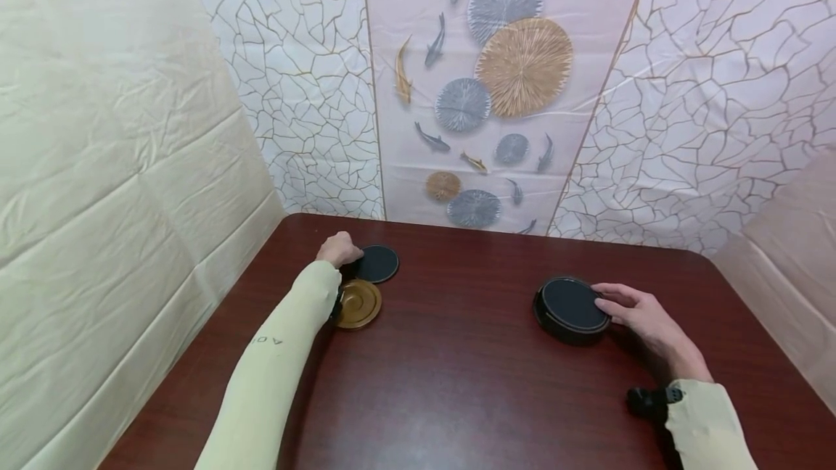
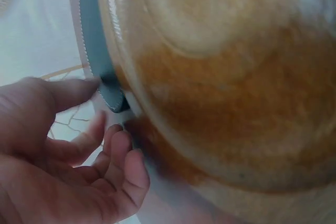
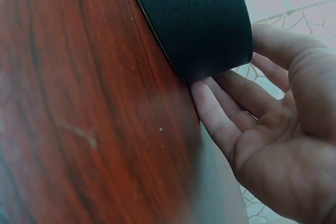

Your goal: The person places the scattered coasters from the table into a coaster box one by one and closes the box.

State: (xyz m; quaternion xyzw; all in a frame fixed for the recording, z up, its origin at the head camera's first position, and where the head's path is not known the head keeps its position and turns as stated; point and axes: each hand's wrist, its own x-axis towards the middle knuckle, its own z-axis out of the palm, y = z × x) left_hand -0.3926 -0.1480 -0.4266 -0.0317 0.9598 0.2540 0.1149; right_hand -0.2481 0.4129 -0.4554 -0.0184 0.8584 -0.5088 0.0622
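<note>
A thin black disc (image 1: 379,264) lies flat near the table's far left. My left hand (image 1: 345,255) pinches its near edge; in the left wrist view the thumb (image 2: 63,94) sits on the disc's grey-black rim (image 2: 97,51) with the fingers (image 2: 118,153) curled below. A golden-brown round dish (image 1: 358,303) lies beside that wrist and fills the left wrist view (image 2: 226,77). At the right stands a thick black round case (image 1: 570,308). My right hand (image 1: 606,299) holds its right side, thumb and fingers (image 3: 218,109) against the wall (image 3: 194,19).
The dark red-brown wooden table (image 1: 457,376) is boxed in by cloth-covered walls on the left, back and right. The back panel (image 1: 496,78) shows fish and round leaf shapes. A black wrist strap (image 1: 649,401) sits on my right forearm.
</note>
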